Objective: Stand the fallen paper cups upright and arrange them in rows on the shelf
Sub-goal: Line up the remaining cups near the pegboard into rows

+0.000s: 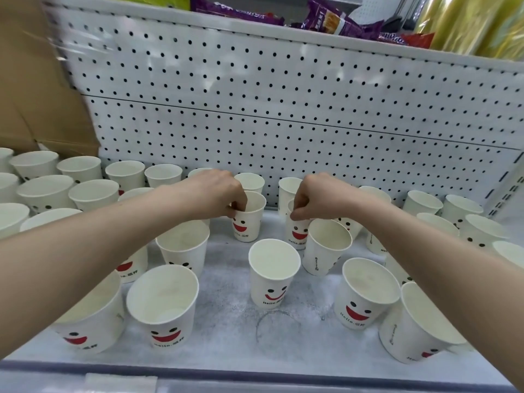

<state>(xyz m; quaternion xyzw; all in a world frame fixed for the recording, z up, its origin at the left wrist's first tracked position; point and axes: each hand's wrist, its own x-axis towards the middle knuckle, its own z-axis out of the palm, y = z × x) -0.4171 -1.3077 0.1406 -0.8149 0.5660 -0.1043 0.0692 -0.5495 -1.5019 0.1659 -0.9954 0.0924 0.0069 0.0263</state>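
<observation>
1. My left hand (215, 194) is pinching the rim of the left cup (251, 222), a white cup with a smiley face. My fingers are curling over the rim and dipping inside it.
2. My right hand (317, 198) is pinching the rim of the right cup (296, 234). My fingers are closing tight on it.
3. Both of these cups are standing upright in the middle of the shelf (226, 330), closer to its back edge. A small bare gap is showing between them.
4. A leaning cup (326, 248) is tipping just beside the right cup, on its right. I cannot tell if they are touching.
5. The middle cup (273, 275) is standing alone, with bare shelf all around it.
6. The biggest open room is lying between the middle cup and the front edge (255, 367).
7. Two front left cups (163, 307) are sitting near the front left corner, under my left arm.
8. Two front right cups (365, 293) are sitting near the front right corner, under my right arm.
9. A back row of cups (163, 175) is lining the back edge, against the white wall with holes (255, 114).
10. More cups are crowding the left end (45, 191) and the right end (459, 211).
11. A brown box (34, 95) is standing at the back left corner.
12. Snack bags (326, 21) are lying on the shelf above.
</observation>
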